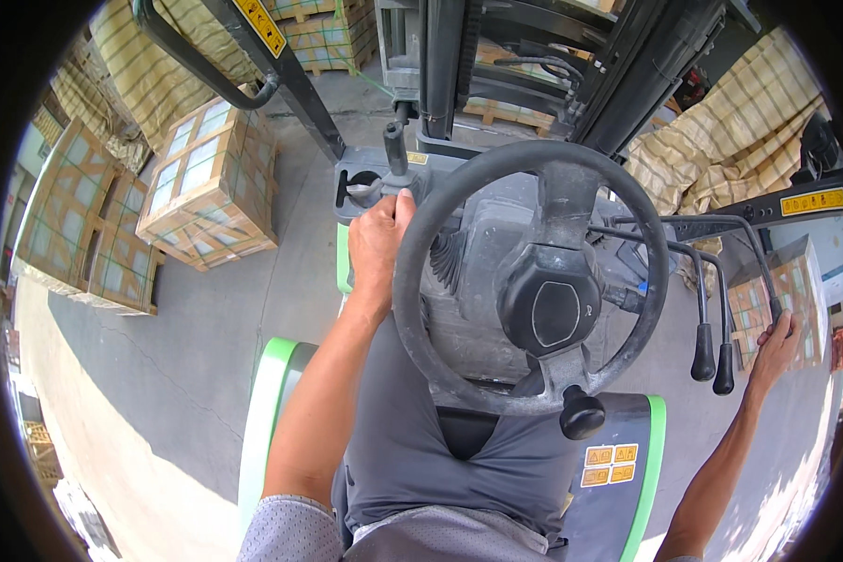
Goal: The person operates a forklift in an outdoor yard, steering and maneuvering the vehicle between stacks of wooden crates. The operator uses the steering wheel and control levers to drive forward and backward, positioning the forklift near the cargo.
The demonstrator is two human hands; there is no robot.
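Note:
I am seated in a forklift behind a black steering wheel [408, 281] with a black spinner knob [583, 415]. My left hand [377, 245] is closed at the left side of the dashboard, thumb uppermost, just below an upright black-gripped lever [396, 150]. Whatever its fingers hold is hidden behind the hand. To the right of the wheel, my right hand [775, 348] is closed around the end of the outermost control lever [757, 253]. Two more control levers with black knobs, one nearer [703, 354] and one beside it [723, 369], stand untouched to its left.
The lift mast [450, 75] rises ahead. Wooden crates [211, 183] stand at the left, with more crates [89, 225] beyond them. Striped tarpaulins [721, 122] cover stacks at the right and far left. Another crate [787, 300] sits beyond my right hand.

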